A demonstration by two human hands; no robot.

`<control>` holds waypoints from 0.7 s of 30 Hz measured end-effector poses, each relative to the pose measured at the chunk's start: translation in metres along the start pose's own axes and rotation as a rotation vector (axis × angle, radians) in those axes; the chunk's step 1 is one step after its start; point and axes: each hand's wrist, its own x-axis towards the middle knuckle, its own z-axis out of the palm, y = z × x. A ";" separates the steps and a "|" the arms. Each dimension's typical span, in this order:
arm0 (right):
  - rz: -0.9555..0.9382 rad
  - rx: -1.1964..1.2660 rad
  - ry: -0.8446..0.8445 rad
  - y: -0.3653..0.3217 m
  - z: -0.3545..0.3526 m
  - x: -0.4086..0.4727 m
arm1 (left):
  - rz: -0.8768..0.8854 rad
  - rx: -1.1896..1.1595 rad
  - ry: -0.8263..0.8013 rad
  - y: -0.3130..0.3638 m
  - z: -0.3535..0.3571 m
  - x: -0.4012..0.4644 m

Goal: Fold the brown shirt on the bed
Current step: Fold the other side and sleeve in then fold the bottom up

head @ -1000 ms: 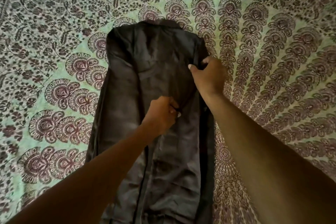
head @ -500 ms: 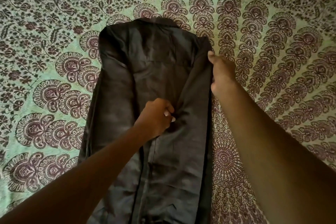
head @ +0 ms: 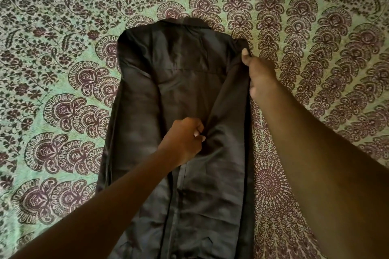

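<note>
- The brown shirt [head: 185,111] lies lengthwise on the bed, collar [head: 183,23] at the far end and hem running out of view at the near edge.
- It looks to be face down, with both long sides already turned in over the back, so it reads as a narrow strip rather than a spread-out garment.
- The left side fold lies flat and fairly smooth; the right side fold is not settled, with a diagonal ridge of cloth running from the shoulder down to the middle.
- The left hand [head: 185,139] is closed around a pinch of cloth at the middle of the shirt, where that ridge ends.
- The right hand [head: 260,75] is at the right edge just below the shoulder, thumb on top of the cloth; its other fingers are hidden, so it appears to hold the edge, but I cannot be sure how firmly.
- My reading: the sides-in stage is nearly finished, and the right panel needs pulling straight and flattening.
- Left to do, as far as I can judge: bring the hem end up toward the collar, once or twice, to make a compact bundle.
- The patterned bedspread [head: 63,90], green with dark red motifs, lies under the shirt on all sides.
</note>
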 end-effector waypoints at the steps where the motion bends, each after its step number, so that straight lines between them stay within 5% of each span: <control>1: 0.023 0.035 -0.007 0.000 -0.001 0.000 | 0.007 0.014 -0.002 0.000 0.001 0.000; 11: -0.039 0.135 -0.083 0.000 -0.009 0.004 | 0.041 0.060 -0.012 0.003 0.000 -0.001; 15: -0.212 0.015 0.010 0.014 -0.011 -0.007 | 0.044 0.050 0.035 0.007 0.002 -0.004; 21: -0.689 -0.478 0.176 0.080 -0.013 -0.073 | 0.001 -0.025 0.149 0.005 0.005 -0.007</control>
